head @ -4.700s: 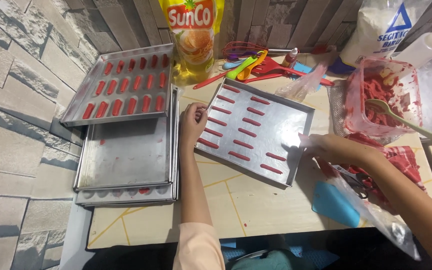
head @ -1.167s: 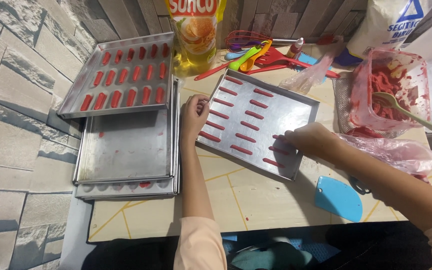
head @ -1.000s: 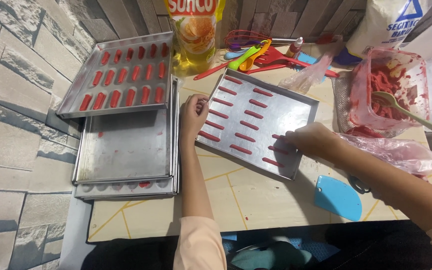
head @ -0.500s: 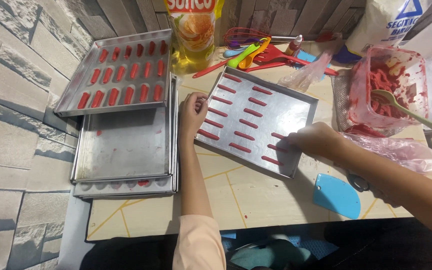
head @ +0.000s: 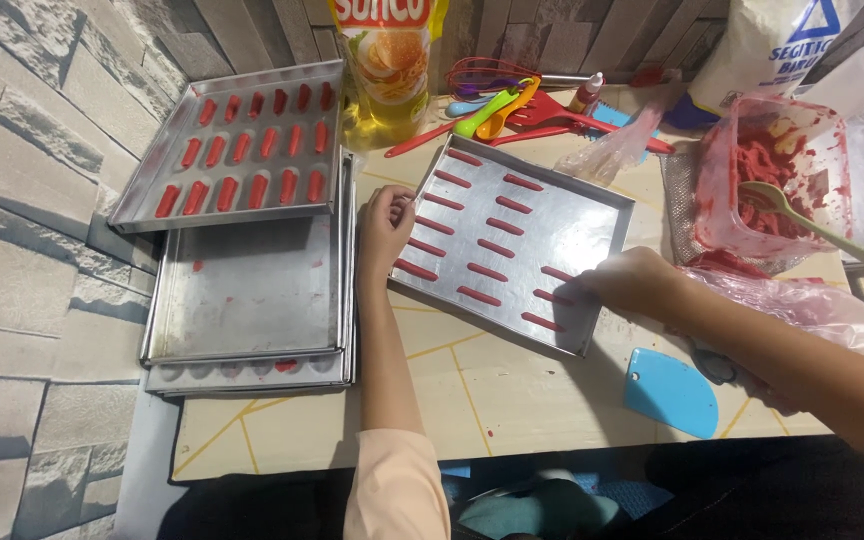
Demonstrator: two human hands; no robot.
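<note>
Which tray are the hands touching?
The tilted tray in the middle, with thin red strips. The left hand and right hand touch it; the other trays are stacked by the wall.

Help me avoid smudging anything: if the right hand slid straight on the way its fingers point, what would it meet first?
The right hand points left across the shallow silver metal baking tray. First in line looks to be the nearest thin red dough strip right at its fingertips, though any gap is hard to judge.
</note>
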